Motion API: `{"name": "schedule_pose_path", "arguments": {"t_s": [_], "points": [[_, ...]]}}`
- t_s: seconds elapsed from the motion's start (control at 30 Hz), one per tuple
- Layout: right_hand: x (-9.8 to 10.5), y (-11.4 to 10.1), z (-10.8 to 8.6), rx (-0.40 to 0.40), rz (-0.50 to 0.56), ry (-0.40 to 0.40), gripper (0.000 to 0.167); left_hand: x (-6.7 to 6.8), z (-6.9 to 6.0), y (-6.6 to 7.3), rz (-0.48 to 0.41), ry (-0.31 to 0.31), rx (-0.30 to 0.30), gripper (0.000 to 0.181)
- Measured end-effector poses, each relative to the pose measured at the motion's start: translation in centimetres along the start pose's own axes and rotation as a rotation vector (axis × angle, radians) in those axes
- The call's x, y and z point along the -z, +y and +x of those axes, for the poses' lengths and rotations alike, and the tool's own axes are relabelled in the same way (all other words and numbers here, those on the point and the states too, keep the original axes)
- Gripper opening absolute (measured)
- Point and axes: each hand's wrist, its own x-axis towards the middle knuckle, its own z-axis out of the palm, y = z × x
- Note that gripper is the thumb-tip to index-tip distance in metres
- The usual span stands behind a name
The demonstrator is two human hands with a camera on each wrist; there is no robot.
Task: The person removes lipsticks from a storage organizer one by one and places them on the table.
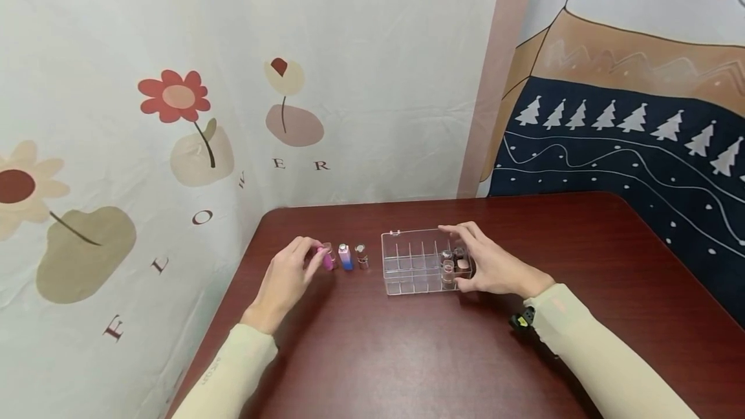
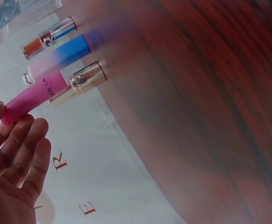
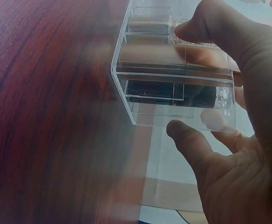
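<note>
Curled fingers of the left hand [image 1: 288, 273] pinch a pink, lettered lip-gloss tube [image 2: 33, 97] by its end; whether its other end touches the tabletop [image 1: 384, 348] is unclear. Fingers of the right hand [image 1: 495, 267] grip the right end of a clear divided organizer box [image 1: 410, 282]. Just beside the pink tube stands a gold-toned tube [image 2: 88, 79], then a pink-to-blue tube [image 1: 346, 257] and a silver-and-amber tube [image 1: 362, 257]. Several cosmetic tubes [image 1: 448, 273] occupy the box's right-end compartments. Beyond hangs a flower-print cloth [image 1: 378, 70].
</note>
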Motion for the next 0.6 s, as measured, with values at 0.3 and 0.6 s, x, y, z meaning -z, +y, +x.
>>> {"name": "schedule_pose_path", "arguments": {"t_s": [0.3,0.6], "points": [[0.0,-0.1,0.1,0.024,-0.005,0.019,0.112,-0.3,-0.4,-1.1,0.014,-0.034,0.056,0.01],[-0.1,-0.1,0.1,0.022,-0.011,0.019,0.112,-0.2,-0.4,-1.9,0.022,-0.058,0.105,0.009]]}}
